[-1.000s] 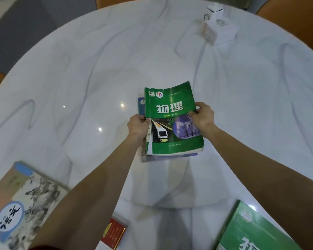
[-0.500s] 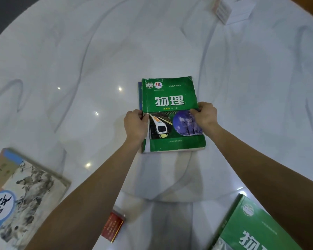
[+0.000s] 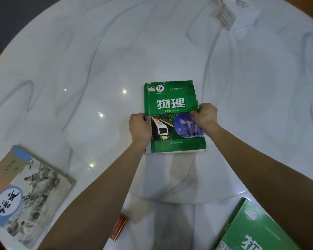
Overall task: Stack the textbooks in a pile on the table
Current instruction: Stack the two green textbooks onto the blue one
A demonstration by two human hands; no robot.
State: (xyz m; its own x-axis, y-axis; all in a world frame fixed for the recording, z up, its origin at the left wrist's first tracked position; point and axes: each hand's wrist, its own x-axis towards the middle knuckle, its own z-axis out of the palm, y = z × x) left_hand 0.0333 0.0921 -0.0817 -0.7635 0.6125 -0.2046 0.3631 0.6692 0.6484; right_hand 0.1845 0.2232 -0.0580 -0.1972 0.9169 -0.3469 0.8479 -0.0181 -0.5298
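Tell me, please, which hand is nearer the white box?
The right hand, at the green book's right edge below the box; the left hand is across the book.

Two bare forearms enter from the lower part of the frame, with no sleeves, watch or rings showing on them. The left hand (image 3: pixel 140 128) and the right hand (image 3: pixel 205 115) sit near the frame's centre, both ungloved.

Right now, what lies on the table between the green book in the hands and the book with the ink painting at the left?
Head view: only bare marble table between green book and ink-painting book.
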